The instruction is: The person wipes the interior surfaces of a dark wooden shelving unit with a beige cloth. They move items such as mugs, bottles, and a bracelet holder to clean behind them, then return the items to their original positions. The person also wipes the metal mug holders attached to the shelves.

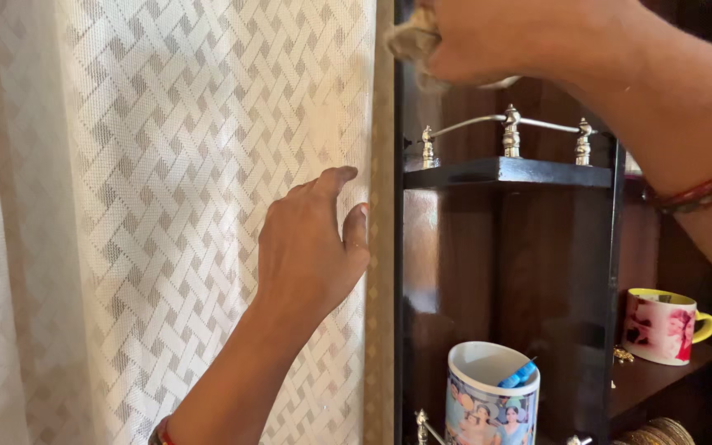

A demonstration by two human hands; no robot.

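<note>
My left hand (pixel 311 243) lies flat against a white lattice-patterned curtain (pixel 142 206), fingers apart, close to the curtain's gold-trimmed edge (pixel 382 247). My right hand (pixel 488 37) is at the top of the view, closed on a crumpled beige cloth (pixel 409 37), held against the dark wooden shelf unit just above a small corner shelf (pixel 504 173). That shelf has a low silver rail (pixel 508 132) with small posts.
A white photo mug (pixel 488 400) with a blue item inside stands on a lower shelf. A yellow-rimmed photo mug (pixel 665 325) sits on a shelf to the right. Gold bangles (pixel 657 433) lie at the bottom right. My right wrist carries a thread band (pixel 706 191).
</note>
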